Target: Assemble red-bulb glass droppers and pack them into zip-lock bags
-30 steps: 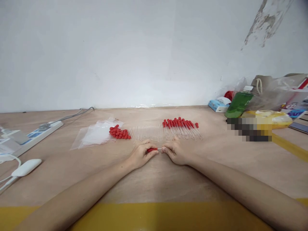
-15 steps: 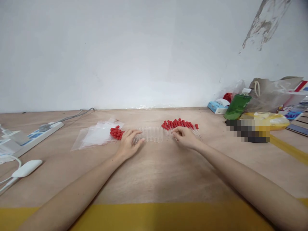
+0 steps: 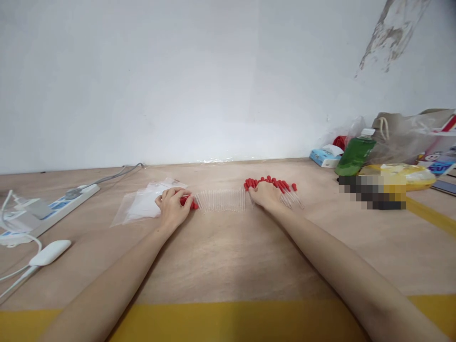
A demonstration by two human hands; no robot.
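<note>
My left hand (image 3: 174, 206) is curled round a small pile of red rubber bulbs (image 3: 192, 204), its thumb at the near side; the hand hides part of the pile. Just right of it lies a row of thin clear tubes (image 3: 223, 200), side by side. Past the row's right end, several droppers (image 3: 285, 185) with red bulbs and clear stems lie in a fan. Over the left part of that fan is my right hand (image 3: 267, 194), fingertips pinched together and pointing left among the stems. What the pinch holds is hidden.
Flat clear plastic bags (image 3: 142, 204) lie left of my left hand. Further left are a white power strip (image 3: 71, 204) and a white plug-in device (image 3: 52, 251) with cables. At right stand a tissue box (image 3: 324, 157), a green bottle (image 3: 356, 153) and a yellow packet (image 3: 406, 175).
My left hand has drawn back left from the tubes onto the red bulbs and closed round them. My right hand has moved slightly farther away, over the droppers. The view has shifted slightly.
</note>
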